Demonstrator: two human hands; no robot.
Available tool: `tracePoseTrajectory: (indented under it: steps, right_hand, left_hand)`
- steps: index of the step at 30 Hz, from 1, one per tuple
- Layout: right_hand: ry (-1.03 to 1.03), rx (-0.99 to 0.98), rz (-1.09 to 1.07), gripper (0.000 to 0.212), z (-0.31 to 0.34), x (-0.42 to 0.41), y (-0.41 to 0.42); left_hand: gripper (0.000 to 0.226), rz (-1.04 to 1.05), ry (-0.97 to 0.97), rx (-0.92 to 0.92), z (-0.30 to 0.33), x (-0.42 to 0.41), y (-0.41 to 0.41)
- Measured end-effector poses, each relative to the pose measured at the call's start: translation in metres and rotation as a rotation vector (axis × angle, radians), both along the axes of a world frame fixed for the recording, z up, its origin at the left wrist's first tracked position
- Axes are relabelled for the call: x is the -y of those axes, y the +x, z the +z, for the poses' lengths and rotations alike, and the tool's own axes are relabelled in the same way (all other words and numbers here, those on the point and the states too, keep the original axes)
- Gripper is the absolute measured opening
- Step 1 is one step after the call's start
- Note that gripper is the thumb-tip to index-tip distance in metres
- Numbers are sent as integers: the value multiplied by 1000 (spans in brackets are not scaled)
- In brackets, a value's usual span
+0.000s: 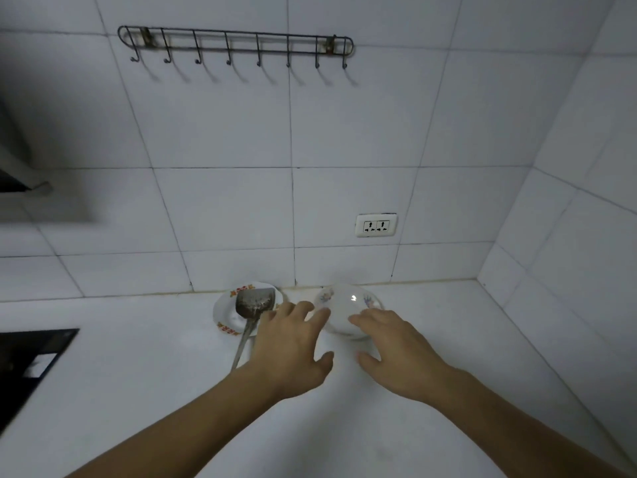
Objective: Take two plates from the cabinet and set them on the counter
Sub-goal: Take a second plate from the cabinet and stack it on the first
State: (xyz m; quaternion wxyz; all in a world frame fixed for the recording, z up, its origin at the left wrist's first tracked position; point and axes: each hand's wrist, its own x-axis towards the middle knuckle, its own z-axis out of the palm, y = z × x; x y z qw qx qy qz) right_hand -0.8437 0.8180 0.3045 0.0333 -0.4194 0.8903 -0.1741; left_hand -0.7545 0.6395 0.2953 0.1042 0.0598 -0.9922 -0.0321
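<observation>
The smooth white desk (448,339) meets glossy white wall tiles (224,208) along its back edge. There, 2 round white ceramic plates sit apart: a red-flower-rimmed plate (225,313) carrying a grey metal spatula (253,303), and a glossy domed plate with pale floral prints (344,301). The left hand (293,350) and right hand (396,353) hover palm-down, each grip open, fingers spread; the right fingertips (355,319) overlap the domed plate.

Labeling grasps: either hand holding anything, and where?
Nothing gripped. Left hand and right hand spread open, fingertips at near rim of white floral plate.
</observation>
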Motion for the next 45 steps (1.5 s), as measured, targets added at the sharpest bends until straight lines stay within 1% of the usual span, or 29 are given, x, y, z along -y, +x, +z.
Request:
tracePoseTrajectory:
  steps: [4, 9, 15, 19, 24, 29, 32, 35, 38, 45]
  right_hand:
    - [11, -22, 47, 58, -4, -19, 53]
    - [78, 13, 124, 59, -12, -37, 121]
    - [87, 15, 229, 59, -7, -25, 196]
    - [96, 1, 346, 61, -3, 8, 253]
    - [103, -7, 510, 61, -4, 66, 347]
    - [58, 3, 696, 58, -8, 126, 451]
    - [30, 21, 817, 59, -12, 156, 505]
    - [30, 11, 944, 59, -19, 182, 553]
    - [29, 40, 1052, 55, -27, 207, 596]
    - [67, 76, 1277, 62, -55, 247, 678]
  left_hand:
    - [69, 49, -18, -4, -2, -29, 61]
    - [67, 143, 3, 12, -5, -55, 142]
    - [66, 227, -33, 8, 2, -56, 236]
    - [66, 313, -39, -2, 5, -36, 304]
    - [68, 466, -43, 66, 2, -2, 417]
    - [67, 608, -49, 106, 1, 24, 536]
    - [65, 692, -33, 97, 0, 33, 596]
    - [60, 823, -11, 95, -5, 37, 652]
    - [62, 980, 21, 118, -11, 40, 700]
    - [62, 1327, 60, 131, -29, 29, 791]
